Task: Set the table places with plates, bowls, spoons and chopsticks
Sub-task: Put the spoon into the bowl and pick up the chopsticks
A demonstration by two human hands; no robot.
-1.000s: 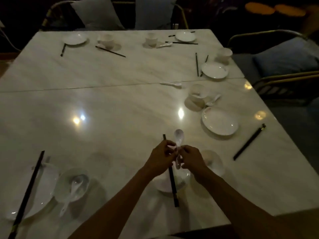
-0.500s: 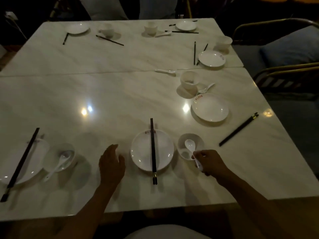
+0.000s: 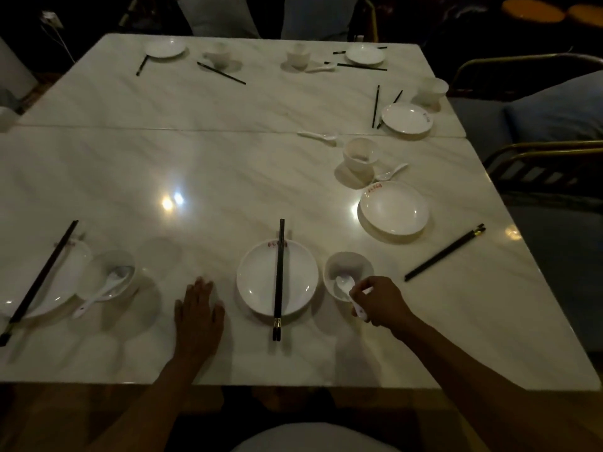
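1. While the left hand [image 3: 199, 308] is lying flat on the table [image 3: 163, 164] with its fingers spread and holding nothing, the right hand [image 3: 378, 301] is pinching the handle of a spoon [image 3: 346, 287], whose head is sitting inside the bowl [image 3: 348, 270].
2. Between the two hands a plate [image 3: 257, 282] is standing, just beside the bowl, and chopsticks [image 3: 278, 278] are lying across it from front to back.
3. Judging from this, the spoon is being set down in the bowl. If the fingers are letting go while the handle is hanging far over the rim, the spoon may be tipping out, or the light bowl may be sliding on the smooth top.
4. The chopsticks are resting on a curved rim, so a bump from the withdrawing wrist could be rolling them off.
5. At the left, another place is showing a second plate [image 3: 70, 275], a second bowl [image 3: 109, 272] and dark sticks [image 3: 42, 272].
6. Farther right, a third plate [image 3: 394, 212], a cup [image 3: 360, 154] and a loose pair [image 3: 445, 251] are waiting well apart, looking unfinished.
7. At the far edge more places are looking untidy.
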